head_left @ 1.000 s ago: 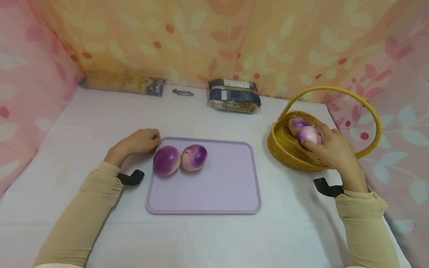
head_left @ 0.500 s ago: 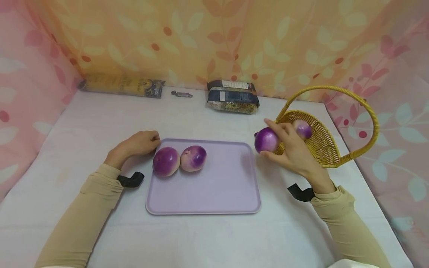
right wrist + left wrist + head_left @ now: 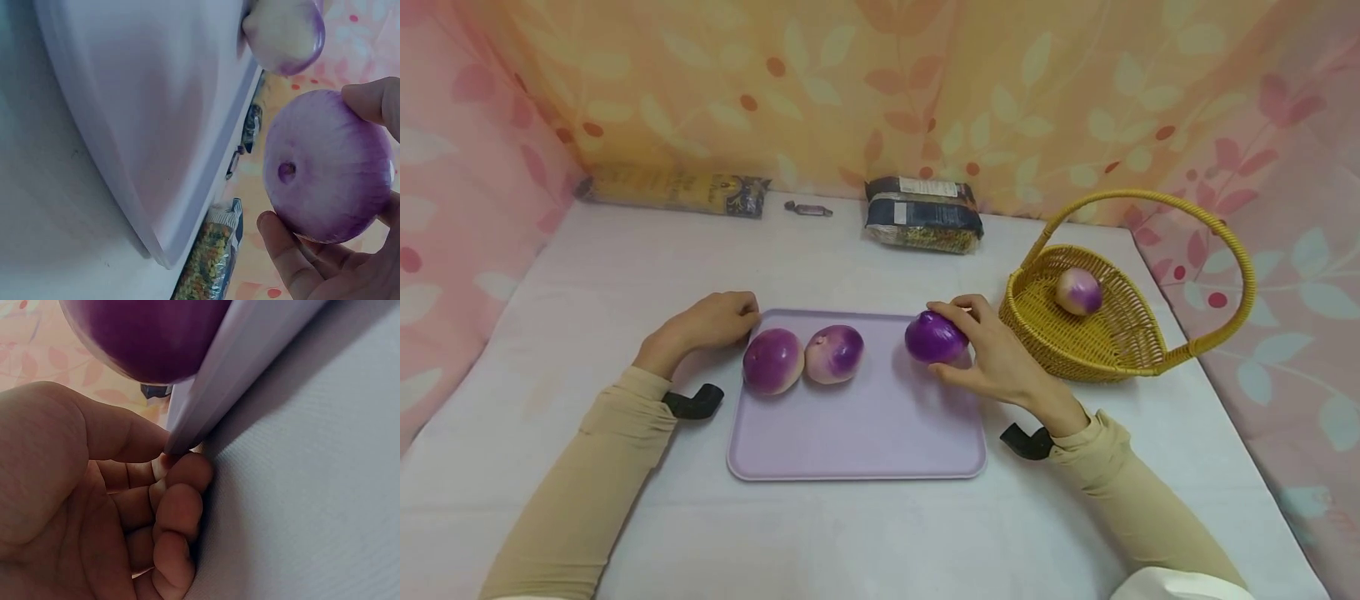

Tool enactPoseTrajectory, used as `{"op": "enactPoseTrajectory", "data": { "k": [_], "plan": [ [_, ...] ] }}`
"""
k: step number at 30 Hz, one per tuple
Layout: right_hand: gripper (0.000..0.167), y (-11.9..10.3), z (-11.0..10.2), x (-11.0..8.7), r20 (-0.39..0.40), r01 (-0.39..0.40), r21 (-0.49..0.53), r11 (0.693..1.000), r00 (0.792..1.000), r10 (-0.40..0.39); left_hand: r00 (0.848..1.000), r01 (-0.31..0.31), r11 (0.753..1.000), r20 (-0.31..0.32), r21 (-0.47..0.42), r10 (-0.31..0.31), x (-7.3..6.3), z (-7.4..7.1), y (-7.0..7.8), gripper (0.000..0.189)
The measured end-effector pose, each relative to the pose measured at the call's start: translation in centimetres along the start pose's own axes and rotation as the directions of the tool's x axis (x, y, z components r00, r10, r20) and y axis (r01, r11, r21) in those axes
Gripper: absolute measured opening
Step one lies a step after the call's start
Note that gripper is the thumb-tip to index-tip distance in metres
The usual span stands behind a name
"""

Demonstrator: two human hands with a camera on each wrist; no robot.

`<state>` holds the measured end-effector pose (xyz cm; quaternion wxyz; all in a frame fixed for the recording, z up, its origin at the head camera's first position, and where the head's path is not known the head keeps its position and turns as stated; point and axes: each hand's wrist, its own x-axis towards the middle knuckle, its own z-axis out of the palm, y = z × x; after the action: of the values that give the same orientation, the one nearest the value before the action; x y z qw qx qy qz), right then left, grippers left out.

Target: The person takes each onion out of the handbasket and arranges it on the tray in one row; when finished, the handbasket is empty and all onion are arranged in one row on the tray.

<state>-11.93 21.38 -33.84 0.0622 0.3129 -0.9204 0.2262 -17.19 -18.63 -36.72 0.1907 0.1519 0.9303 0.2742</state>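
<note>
The right grip (image 3: 1000, 358) was clamped round an onion (image 3: 934, 337) over the far right of the tray (image 3: 842, 433), while the left grip (image 3: 707, 322) pinched the far left corner; lowering gently before letting go seemed wisest, against rolling. Rims lay close there, but bare tray stretched nearer the person and towards two other onions (image 3: 834, 354).

Round purple onion (image 3: 934, 337) w/ sm. dark scar, held above R end of flat-lying lilac rect. tray (image 3: 856, 433).
</note>
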Motion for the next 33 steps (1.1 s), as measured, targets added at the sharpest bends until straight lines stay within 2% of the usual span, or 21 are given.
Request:
{"op": "enactPoseTrajectory", "data": {
  "k": [11, 17, 19, 22, 27, 33],
  "plan": [
    [0.073, -0.04, -0.69, -0.08, -0.034, -0.047, 0.031, 0.998, 0.998, 0.048, 1.0, -0.002, 1.0, 0.003, 0.001, 0.002, 0.09, -0.03, 0.21, 0.019],
    [0.08, 0.1, -0.85, -0.12, -0.021, -0.046, 0.059, 0.997, 0.999, 0.048, 1.0, -0.001, 1.0, 0.012, -0.006, 0.001, -0.02, -0.04, 0.17, 0.02],
    [0.08, 0.16, -0.88, -0.11, -0.019, -0.037, 0.058, 0.998, 0.999, 0.038, 1.0, -0.003, 1.0, 0.012, -0.007, 0.003, -0.02, -0.03, 0.13, 0.02],
    [0.071, 0.15, -0.85, -0.1, 0.004, -0.024, 0.041, 0.999, 1.0, 0.023, 1.0, 0.002, 1.0, 0.01, -0.008, -0.002, 0.01, 0.01, 0.2, 0.02],
    [0.06, -0.02, -0.58, 0.0, 0.06, 0.036, -0.062, 0.997, 0.998, -0.032, 1.0, 0.0, 1.0, 0.009, -0.008, 0.0, -0.01, 0.02, 0.18, 0.02],
    [0.053, -0.55, 0.11, 0.44, 0.111, 0.099, -0.065, 0.993, 0.99, -0.092, 1.0, 0.001, 1.0, 0.002, 0.006, -0.001, 0.07, 0.01, 0.13, 0.02]
  ]
}}
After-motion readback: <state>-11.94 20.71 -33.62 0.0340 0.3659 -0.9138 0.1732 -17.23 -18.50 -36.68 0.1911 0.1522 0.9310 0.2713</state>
